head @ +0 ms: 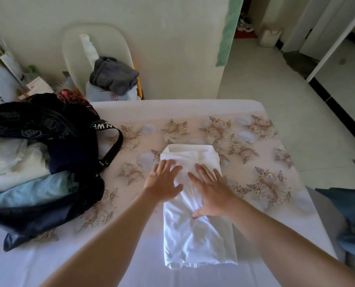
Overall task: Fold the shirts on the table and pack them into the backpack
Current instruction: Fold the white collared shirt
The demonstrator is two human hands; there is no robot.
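Head view: long narrow folded white cotton shirt [195,241] lies lengthwise in the middle of the table with the floral-print tablecloth [255,141], near end close to the person, far end doubled over into a thick edge. 2 hands on it. Left hand [162,183] is flat with its fingers spread, fingertips on the shirt's left edge, palm partly over the cloth beside it, nothing gripped. Right hand [214,193] is flat too, fingers splayed and thumb out, pressing on the shirt's middle, nothing gripped.

Dark navy fabric backpack [69,146] sits at the table's left side, mouth gaping toward the person, well apart from the shirt. Inside it: a white folded garment [13,160] and a light blue folded garment [33,189] below it. Black backpack strap with white lettering [114,141] loops out over the tablecloth, between bag and shirt, not touching the shirt.

Behind the table: cream plastic chair [73,48] against the wall, with a grey crumpled garment [114,76] piled on a pale blue item. Green towel [228,32] hangs at the wall corner. Teal cloth [350,214] at the right frame edge, off the table. Papers and clutter at far left, too blurred to identify.
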